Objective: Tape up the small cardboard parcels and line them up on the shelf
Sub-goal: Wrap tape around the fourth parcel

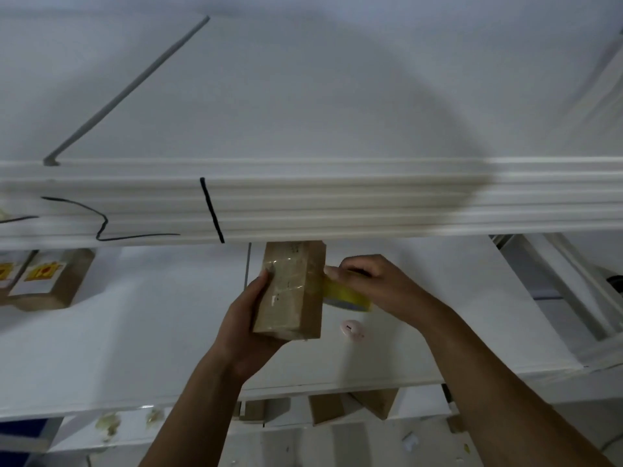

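Left hand (246, 326) grips a small cardboard parcel (290, 291) from its left side and underneath: thumb pressed on the taped top face, fingers curled round below. The parcel is held in the air just above the white shelf (151, 332), long axis pointing away from the person, its far end tucked under the front lip of the upper shelf board (337, 203). Clear tape already shines across its top face. Right hand (369, 281) is at the parcel's right side, fingers curled over a yellowish tape roll (349, 296); its forefinger tip touches the parcel's right edge and the roll sits hard against that same side (whether a strip runs from roll to box is lost in blur). A small pink round object (353, 330) lies on the shelf just right of the parcel's near end, below the roll. Well to the left, two labelled parcels (50, 279) lie side by side on the same shelf, white labels with red-and-yellow marks facing up, the left one cut by the frame edge. Black marker lines (212, 210) cross the upper board's front face. Under the shelf's front edge, more brown cardboard boxes (350, 406) show on a lower level.
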A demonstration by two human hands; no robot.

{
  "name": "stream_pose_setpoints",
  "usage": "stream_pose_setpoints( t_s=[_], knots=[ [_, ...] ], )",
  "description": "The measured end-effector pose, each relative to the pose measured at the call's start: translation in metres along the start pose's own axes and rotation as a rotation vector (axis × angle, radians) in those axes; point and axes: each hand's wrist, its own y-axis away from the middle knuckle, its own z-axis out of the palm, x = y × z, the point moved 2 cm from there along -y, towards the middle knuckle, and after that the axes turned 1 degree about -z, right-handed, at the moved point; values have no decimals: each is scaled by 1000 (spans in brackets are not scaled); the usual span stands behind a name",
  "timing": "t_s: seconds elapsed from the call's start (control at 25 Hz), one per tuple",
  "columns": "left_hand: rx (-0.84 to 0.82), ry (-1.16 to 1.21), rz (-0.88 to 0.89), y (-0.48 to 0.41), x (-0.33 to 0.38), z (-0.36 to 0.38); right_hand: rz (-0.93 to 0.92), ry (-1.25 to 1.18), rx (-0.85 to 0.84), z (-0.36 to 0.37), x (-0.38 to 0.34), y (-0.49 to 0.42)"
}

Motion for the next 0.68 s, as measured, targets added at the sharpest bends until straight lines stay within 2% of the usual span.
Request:
stream_pose_setpoints(
  t_s=[0.08, 0.12, 0.24, 0.32, 0.4, 0.52, 0.68],
  knots=[
    [91, -70, 18, -11, -1, -20, 24, -67, -192, 7, 19, -2],
    [147, -117, 27, -15, -2, -32, 46, -1, -204, 9, 32, -4],
    [300, -233, 38, -25, -14, -65, 121, 542, 72, 7, 69, -21],
    [337, -287, 27, -30, -26, -73, 160, 796, 222, 4, 87, -31],
    [411, -380, 17, -39, -39, -73, 175, 931, 227, 4, 105, -36],
    [574, -634, 58, -50, -55, -67, 85, 1095, 288, 15, 134, -33],
    [666, -975, 131, -55, -64, -58, 87, 1064, 319, 27, 152, -26]
  ],
)
